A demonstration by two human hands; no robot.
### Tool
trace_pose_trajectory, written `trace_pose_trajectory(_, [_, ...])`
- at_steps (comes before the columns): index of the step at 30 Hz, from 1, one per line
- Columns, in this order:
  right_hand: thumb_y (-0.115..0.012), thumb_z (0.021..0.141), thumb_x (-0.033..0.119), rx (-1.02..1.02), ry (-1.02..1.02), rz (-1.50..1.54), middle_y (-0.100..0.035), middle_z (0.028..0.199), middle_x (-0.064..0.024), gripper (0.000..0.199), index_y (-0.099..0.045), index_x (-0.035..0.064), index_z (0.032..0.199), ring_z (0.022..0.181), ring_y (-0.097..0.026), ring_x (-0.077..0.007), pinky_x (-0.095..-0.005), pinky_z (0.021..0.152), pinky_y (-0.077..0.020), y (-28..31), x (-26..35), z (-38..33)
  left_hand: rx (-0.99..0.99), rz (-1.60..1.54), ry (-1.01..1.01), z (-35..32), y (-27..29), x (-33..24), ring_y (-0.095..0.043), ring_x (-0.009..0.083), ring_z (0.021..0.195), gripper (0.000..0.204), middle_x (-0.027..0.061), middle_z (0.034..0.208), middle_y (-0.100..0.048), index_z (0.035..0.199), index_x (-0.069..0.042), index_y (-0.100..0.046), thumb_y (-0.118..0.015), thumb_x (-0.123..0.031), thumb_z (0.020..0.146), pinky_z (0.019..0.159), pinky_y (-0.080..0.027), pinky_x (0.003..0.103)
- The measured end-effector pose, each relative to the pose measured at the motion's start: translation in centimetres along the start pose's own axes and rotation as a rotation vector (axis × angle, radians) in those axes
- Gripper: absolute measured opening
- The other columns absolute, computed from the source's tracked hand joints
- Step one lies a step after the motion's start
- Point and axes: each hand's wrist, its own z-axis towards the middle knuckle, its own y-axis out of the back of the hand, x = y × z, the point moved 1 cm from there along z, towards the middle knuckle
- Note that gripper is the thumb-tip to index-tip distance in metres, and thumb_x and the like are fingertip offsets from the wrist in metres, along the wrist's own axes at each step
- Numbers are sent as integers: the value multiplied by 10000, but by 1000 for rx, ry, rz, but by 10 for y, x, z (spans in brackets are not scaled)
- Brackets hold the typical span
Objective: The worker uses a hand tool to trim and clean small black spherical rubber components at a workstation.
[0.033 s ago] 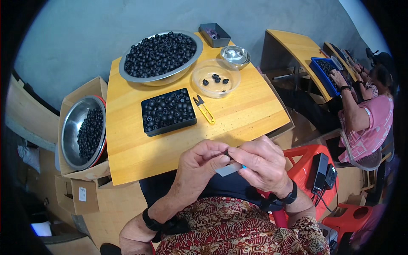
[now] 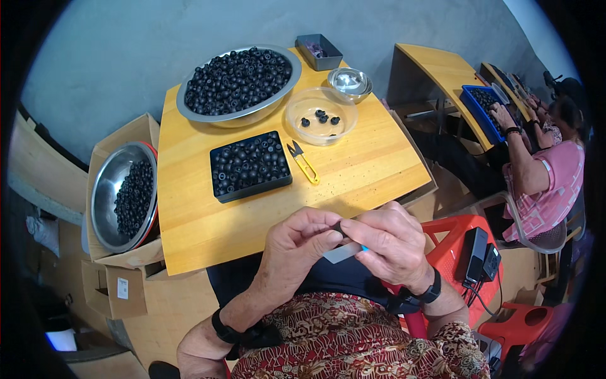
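Observation:
Near the table's front edge, my two hands meet over my lap. Between the thumb and fingers of my left hand (image 2: 293,246) is a small black round part (image 2: 339,228), mostly hidden by the fingertips. My right hand (image 2: 394,243) pinches a flat grey blade (image 2: 341,253) with a bit of blue at its grip, held against or just under the part; the exact contact is hidden. Beyond the hands, a black tray (image 2: 251,198) holds many similar black parts. Beside it lie yellow-handled thread snips (image 2: 308,169).
A large metal bowl (image 2: 295,76) heaped with black parts stands at the back, near a clear plastic bowl (image 2: 300,134), small metal bowls (image 2: 350,84) and a grey box (image 2: 327,63). Another metal basin (image 2: 104,189) sits left. A person in pink (image 2: 555,177) works at the right.
The grey blade has shifted very slightly to the right between my fingers. Both hands stay in nearly the same place, and everything on the table is unmoved.

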Motion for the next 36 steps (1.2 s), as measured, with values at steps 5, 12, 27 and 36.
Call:
trace_pose_trajectory(5, [-751, 551, 25, -20, 6, -7, -639, 892, -78, 540, -713, 38, 1090, 676, -570, -206, -302, 571, -482, -1, -3, -3, 8, -31, 20, 0, 3, 1, -651, 75, 748, 177, 44, 898, -701, 1080, -36, -624, -656, -80, 911, 453, -476, 177])
trace_pose_trajectory(12, [-757, 559, 33, -16, 16, -49, -630, 878, -59, 532, -715, 40, 1089, 659, -563, -194, -302, 563, -480, -2, 2, -3, 12, -112, 28, -1, 1, 2, -641, 73, 759, 178, 27, 922, -682, 1071, -33, -628, -670, -86, 906, 542, -514, 184])
trace_pose_trajectory(27, [-771, 721, 128, 63, -23, -161, -608, 946, -121, 447, -668, -18, 1131, 719, -573, -240, -331, 614, -491, 9, 2, -4, 68, -227, 15, 0, 9, 16, -632, 117, 928, 194, 55, 1006, -663, 1122, -15, -599, -631, -57, 935, 882, -505, 260])
trace_pose_trajectory(36, [-764, 694, 61, 30, 60, -280, -620, 831, -72, 423, -682, -9, 1102, 657, -560, -196, -295, 549, -476, 7, -3, -10, 101, -367, 1, 1, 6, 17, -658, 162, 931, 219, 81, 987, -672, 1119, -10, -567, -641, -92, 930, 880, -522, 286])
